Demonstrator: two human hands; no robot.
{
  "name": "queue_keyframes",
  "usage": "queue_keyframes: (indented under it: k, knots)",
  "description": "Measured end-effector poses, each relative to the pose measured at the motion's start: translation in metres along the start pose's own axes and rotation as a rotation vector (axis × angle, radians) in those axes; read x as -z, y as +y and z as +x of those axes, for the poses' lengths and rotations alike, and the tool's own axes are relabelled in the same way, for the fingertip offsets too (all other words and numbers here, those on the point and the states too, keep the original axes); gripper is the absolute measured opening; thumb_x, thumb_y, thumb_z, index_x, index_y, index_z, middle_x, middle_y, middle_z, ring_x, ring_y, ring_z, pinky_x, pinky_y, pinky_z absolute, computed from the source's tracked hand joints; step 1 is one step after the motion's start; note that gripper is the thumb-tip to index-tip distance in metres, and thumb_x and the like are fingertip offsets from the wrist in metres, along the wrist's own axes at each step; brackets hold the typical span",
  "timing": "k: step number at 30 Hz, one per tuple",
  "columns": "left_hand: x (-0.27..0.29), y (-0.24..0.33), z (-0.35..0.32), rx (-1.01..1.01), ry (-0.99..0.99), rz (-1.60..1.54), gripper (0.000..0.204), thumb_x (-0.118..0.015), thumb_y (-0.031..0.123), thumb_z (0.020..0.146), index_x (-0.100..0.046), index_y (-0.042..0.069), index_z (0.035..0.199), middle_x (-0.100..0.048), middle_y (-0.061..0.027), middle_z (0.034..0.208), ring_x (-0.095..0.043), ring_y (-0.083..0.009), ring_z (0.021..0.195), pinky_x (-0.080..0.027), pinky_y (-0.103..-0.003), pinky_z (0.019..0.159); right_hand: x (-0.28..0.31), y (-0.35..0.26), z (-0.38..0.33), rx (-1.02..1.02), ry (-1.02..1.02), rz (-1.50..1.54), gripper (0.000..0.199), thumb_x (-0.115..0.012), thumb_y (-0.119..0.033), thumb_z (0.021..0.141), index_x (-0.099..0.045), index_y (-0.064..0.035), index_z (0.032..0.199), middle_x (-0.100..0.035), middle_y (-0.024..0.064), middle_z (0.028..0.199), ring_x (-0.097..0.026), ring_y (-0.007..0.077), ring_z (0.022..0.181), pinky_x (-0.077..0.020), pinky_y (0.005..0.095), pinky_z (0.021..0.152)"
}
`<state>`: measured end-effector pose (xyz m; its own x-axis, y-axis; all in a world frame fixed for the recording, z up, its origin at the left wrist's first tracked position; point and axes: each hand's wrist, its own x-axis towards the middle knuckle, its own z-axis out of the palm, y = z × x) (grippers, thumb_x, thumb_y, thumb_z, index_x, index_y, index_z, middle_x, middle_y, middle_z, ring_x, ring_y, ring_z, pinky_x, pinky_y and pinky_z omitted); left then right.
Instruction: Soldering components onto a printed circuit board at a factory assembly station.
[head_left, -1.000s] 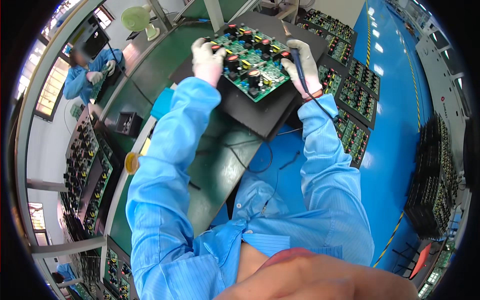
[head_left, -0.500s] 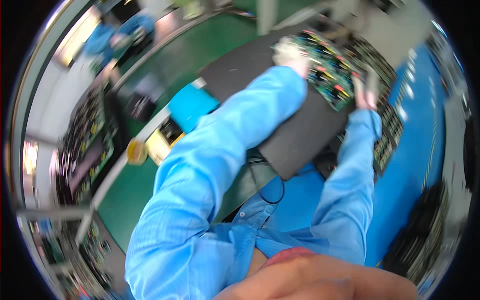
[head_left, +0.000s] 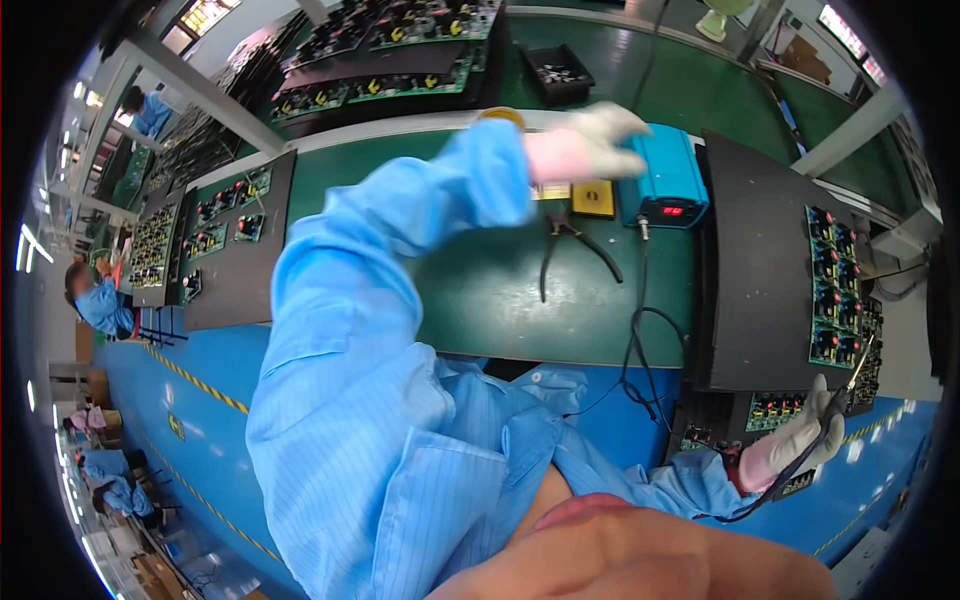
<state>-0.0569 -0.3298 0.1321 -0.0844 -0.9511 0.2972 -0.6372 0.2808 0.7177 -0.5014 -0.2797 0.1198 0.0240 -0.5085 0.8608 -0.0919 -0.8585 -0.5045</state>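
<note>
My left hand [head_left: 592, 145], gloved in white and pink, hovers at the left side of a blue soldering station [head_left: 672, 170] with a red lit display. Its fingers are apart and nothing shows in them. At the lower right my gloved right hand [head_left: 795, 440] is closed round a soldering iron [head_left: 822, 428], whose thin metal tip points up and away. The iron's tip is near a panel of circuit boards [head_left: 832, 290] lying on a black sheet [head_left: 755, 270]. Black-handled cutting pliers [head_left: 570, 240] lie below a small yellow sponge tray [head_left: 593, 199].
A black cable [head_left: 640, 330] droops from the station over the bench's front edge. Behind stands a black bin [head_left: 556, 75] of small parts. Stacked boards [head_left: 400, 75] fill the back left. More boards [head_left: 225, 215] lie on a left sheet. A seated person [head_left: 100, 300] works far left.
The view has swung left. Both hands have left the circuit board panel they were at; my left hand is now beside the station and my right hand now holds a soldering iron.
</note>
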Motion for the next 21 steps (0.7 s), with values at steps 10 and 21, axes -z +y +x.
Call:
queue_keyframes:
  k: [10, 21]
  knots:
    - [0.275, -0.240, 0.007, 0.255, 0.521, 0.832, 0.043, -0.049, 0.031, 0.087, -0.058, 0.010, 0.122, -0.056, -0.0156, 0.124, -0.053, -0.0334, 0.115, -0.042, -0.041, 0.098, -0.280, -0.059, -0.007, -0.403, -0.018, 0.282, 0.028, -0.055, -0.013, 0.093, -0.043, -0.0035, 0.117, -0.057, 0.0262, 0.115, -0.060, 0.0345, 0.106, -0.0449, 0.0464, 0.098]
    - [0.317, -0.340, 0.100, 0.395, 0.142, 0.859, 0.049, -0.046, 0.033, 0.092, -0.043, 0.016, 0.138, -0.050, -0.0173, 0.133, -0.051, -0.0332, 0.119, -0.042, -0.042, 0.098, -0.505, 0.017, 0.051, -0.558, -0.218, 0.496, 0.045, -0.057, -0.025, 0.093, -0.046, 0.0023, 0.126, -0.062, 0.0172, 0.108, -0.059, 0.0234, 0.105, -0.0454, 0.0338, 0.094]
